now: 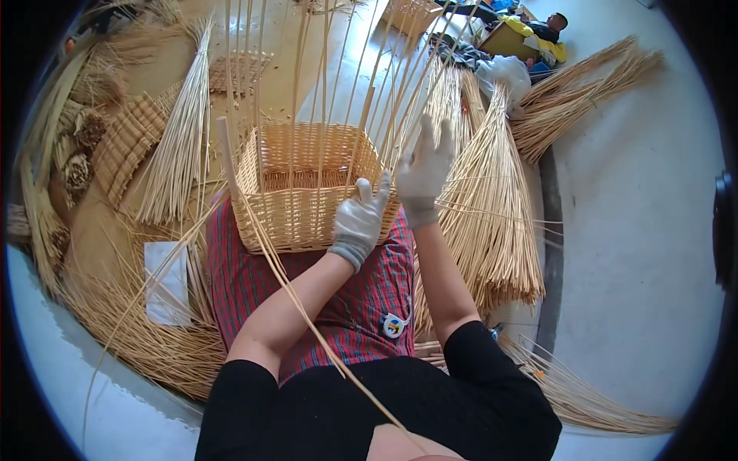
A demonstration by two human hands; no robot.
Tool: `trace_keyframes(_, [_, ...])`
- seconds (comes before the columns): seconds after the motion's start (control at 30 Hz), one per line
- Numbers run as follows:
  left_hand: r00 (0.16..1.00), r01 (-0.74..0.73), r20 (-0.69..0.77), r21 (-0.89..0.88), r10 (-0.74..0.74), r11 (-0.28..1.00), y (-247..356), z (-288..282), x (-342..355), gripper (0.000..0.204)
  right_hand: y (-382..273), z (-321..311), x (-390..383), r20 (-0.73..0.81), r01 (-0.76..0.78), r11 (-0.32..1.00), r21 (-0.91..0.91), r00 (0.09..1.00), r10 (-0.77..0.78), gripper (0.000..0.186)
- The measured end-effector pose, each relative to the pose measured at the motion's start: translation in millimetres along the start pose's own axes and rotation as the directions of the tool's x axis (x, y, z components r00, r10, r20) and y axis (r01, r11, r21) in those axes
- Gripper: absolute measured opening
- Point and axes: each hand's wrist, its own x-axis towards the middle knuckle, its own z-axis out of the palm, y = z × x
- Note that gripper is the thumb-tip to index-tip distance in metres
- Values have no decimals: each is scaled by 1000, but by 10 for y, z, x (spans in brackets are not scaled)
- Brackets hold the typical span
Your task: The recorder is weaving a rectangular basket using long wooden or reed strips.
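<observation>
Basket (288,221) sits just left of the frame's centre, left grip (357,224) half-curled at its near right corner, hold unclear, right grip (423,175) splayed, seemingly empty; I'd brace that corner, keeping stakes (367,109) straight.

One lap basket (292,223), two gloves (423,175) (paired)

Black top (327,411) — left hand (358,219), right hand (423,173) gloved pale grey — red striped lap cloth (384,280).
</observation>
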Motion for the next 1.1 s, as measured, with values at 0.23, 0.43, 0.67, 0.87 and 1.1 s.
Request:
trace_keyframes(0.23, [989,-144,-95,-449,113,882,-295,-202,-212,57,301,76,-1027,54,87,988,-125,995,-81,27])
trace_keyframes(0.43, [687,47,-232,-931,-688,361,-1450,-223,-991,26,-120,-25,-818,-43,-87,973,215,994,98,20])
trace_keyframes(0.67, [669,90,-516,-658,-535,748,-1997,-495,-1076,21,-1626,24,-1222,372,-63,593,803,831,-415,31])
trace_keyframes(0.87, [896,-131,-259,-930,-360,343,-2487,-304,-1285,21,-2135,65,-1071,335,57,584,810,771,-541,30])
trace_keyframes(1.1, [980,172,183,-977,82,123,-2912,-779,-484,47,-1970,-231,-1070,237,192,657,729,830,-506,23])
